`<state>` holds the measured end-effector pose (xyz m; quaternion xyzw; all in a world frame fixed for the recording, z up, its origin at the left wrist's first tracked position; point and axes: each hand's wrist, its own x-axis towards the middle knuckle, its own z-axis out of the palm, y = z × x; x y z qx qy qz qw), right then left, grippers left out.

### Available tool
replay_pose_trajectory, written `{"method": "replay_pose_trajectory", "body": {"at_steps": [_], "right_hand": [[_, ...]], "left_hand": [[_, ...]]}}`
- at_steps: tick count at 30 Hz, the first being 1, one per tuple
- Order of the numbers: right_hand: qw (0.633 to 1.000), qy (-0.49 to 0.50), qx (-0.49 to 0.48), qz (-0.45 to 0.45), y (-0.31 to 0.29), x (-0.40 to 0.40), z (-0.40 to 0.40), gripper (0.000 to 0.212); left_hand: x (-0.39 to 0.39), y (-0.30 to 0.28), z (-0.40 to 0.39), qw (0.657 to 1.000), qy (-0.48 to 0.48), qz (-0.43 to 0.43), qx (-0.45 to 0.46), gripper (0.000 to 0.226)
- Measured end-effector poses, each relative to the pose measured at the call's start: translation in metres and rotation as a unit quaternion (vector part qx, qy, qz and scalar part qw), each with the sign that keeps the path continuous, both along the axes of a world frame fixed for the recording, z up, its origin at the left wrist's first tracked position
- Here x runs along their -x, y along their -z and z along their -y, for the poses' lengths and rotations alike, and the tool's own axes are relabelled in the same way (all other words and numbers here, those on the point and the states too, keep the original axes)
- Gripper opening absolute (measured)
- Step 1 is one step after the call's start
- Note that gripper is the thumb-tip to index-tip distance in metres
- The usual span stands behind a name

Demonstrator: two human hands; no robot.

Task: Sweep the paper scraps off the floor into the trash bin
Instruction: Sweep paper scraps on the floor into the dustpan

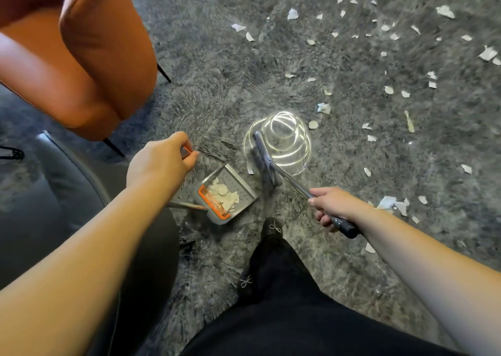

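Observation:
My left hand [161, 163] grips the orange-tipped top of the dustpan handle. The grey dustpan [244, 190], with an orange comb edge, stands on the floor and holds several white paper scraps [225, 193]. My right hand [329, 206] grips the metal broom handle [292, 183] near its black grip. The broom head [264, 160] rests on the floor just right of the dustpan's mouth, with one scrap [250, 169] beside it. Many more paper scraps [390, 90] lie scattered over the grey marbled floor to the right and far side. No trash bin is in view.
An orange armchair [81, 57] with thin black legs stands at the upper left. A dark seat [54, 193] is close on my left. A bright ring-shaped light reflection [282, 138] shines on the floor. My black-clad legs and shoes [272, 231] stand below the dustpan.

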<state>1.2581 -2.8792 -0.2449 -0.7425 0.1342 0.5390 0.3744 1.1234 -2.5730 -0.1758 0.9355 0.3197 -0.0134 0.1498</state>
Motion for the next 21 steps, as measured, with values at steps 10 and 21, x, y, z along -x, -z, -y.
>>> {"method": "replay_pose_trajectory", "body": {"at_steps": [10,21], "right_hand": [[0.997,-0.075,0.02,-0.006,0.01,-0.091,-0.056,0.037],[0.975,-0.212,0.03,-0.06,0.025,-0.108,-0.104,0.01]], "left_hand": [[-0.08,0.01,-0.027,0.998,0.023,-0.047,-0.027,0.022],[-0.118,0.016,-0.045,0.997,-0.003,-0.058,-0.042,0.023]]}}
